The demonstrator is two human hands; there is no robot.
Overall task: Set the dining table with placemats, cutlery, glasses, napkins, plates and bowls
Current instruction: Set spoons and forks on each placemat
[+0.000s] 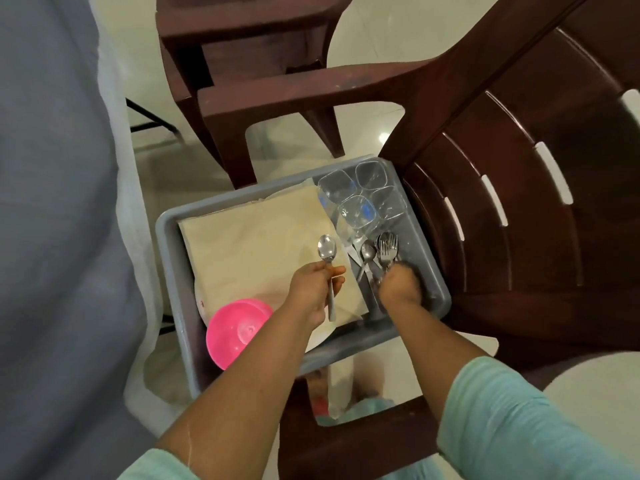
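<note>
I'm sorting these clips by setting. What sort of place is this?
Probably a home dining area. Brown plastic chairs stand on a glossy tiled floor beside a cloth-covered table, and a grey tub on one chair holds glasses, cutlery and a pink bowl.

Right hand (398, 285) motion-blurred, fingers indistinct, buried among the forks (387, 249) and knives in the grey tub (166, 237); grasp impossible to judge. Spoon (327, 249) handle partly covered by the left hand (315, 289). White plates (200, 301) almost wholly hidden under beige placemats (263, 244) and pink bowls (232, 332). Stacked glasses (360, 195) overlapping, count unclear. Brown chair (519, 202) cut off at the right edge.
</note>
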